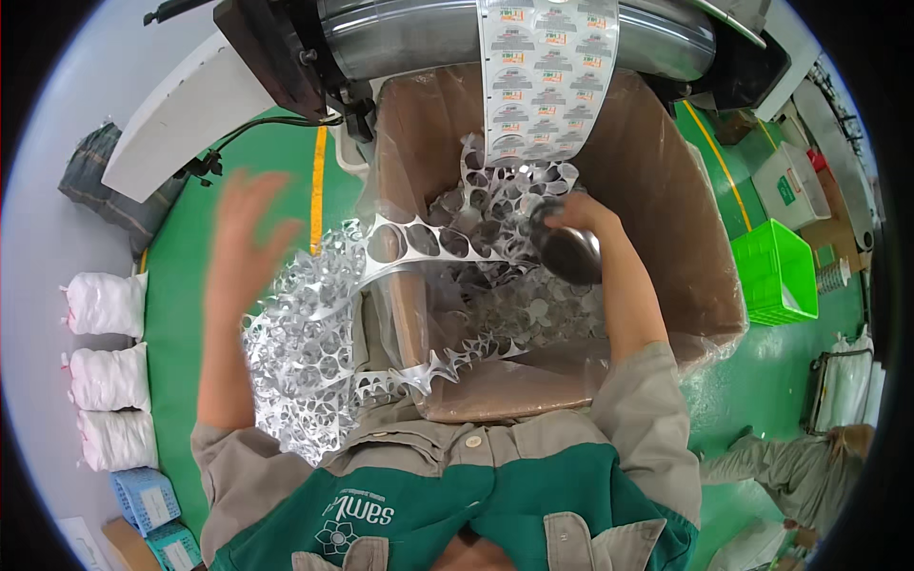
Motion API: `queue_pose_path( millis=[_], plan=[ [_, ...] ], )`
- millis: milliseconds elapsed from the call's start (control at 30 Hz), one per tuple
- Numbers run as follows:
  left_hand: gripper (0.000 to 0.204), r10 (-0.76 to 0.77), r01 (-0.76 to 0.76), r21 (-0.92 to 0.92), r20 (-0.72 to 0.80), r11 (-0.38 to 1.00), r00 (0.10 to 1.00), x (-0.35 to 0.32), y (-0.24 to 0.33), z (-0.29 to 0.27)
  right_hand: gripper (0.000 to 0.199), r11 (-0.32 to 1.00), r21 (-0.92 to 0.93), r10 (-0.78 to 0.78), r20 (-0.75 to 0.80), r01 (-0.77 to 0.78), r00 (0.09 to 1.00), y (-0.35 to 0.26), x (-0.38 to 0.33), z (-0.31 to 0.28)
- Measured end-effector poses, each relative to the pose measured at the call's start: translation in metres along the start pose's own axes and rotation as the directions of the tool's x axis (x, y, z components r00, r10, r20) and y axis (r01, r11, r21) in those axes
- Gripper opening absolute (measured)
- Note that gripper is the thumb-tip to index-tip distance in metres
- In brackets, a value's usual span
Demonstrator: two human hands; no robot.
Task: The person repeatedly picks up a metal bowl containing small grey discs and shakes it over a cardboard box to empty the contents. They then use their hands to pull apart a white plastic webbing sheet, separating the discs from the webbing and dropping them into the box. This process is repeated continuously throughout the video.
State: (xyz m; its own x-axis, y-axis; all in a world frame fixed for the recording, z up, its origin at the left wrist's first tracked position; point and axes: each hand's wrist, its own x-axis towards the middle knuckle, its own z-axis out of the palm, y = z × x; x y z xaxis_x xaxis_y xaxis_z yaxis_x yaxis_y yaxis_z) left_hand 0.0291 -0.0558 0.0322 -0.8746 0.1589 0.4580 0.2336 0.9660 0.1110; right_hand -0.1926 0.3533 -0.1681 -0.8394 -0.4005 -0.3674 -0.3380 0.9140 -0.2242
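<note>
Landmark: one large brown carton [676, 224], open at the top, lined with clear plastic film, set directly in front of you.

Left hand [249, 228]: yours, raised outside the carton to its left, blurred; the fingers are open and spread, above a heap of silvery punched scrap [305, 371] piled against the carton's left side.

Right hand [583, 217]: yours, reaching into the carton; the fingers are closed on the upper edge of a dark rounded object [571, 255], shiny on one side, its exact kind not clear.

Perforated foil strip [407, 246], one: a row of large round holes, draped across the carton's left wall, linking the heap outside with the tangle inside.

Second perforated strip [424, 379], one: narrow and crumpled, lying over the carton's near left corner.

Loose discs [533, 314], many, pale: spread on the carton's floor, below your right hand.

Printed web [547, 86], one: white with repeated coloured panels, hanging from a steel roller [405, 43] above the carton's far end, its lower part inside.

White sacks [109, 371], three: in a row, well left of the carton.

Crate [762, 276], one, bright green: right of the carton.

Co-worker [795, 476], one: beyond the carton's near right corner.
</note>
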Motion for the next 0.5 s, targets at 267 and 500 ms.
queue_pose_path(
  millis=[267, 500],
  plan=[
    [0.049, 0.228, -0.35, -0.052, 0.845, 0.935, 0.484, 0.036, 0.095, 0.144, 0.047, 0.946, 0.079, -0.281, -0.277, 0.314, 0.919, -0.041, -0.059, -0.115],
    [0.03, 0.524, 0.024, -0.587, 0.74, 0.809, 0.422, 0.015, 0.114, 0.049, 0.029, -0.225, 0.841, -0.152, -0.529, 0.492, 0.835, -0.037, -0.107, -0.143]
  ],
)
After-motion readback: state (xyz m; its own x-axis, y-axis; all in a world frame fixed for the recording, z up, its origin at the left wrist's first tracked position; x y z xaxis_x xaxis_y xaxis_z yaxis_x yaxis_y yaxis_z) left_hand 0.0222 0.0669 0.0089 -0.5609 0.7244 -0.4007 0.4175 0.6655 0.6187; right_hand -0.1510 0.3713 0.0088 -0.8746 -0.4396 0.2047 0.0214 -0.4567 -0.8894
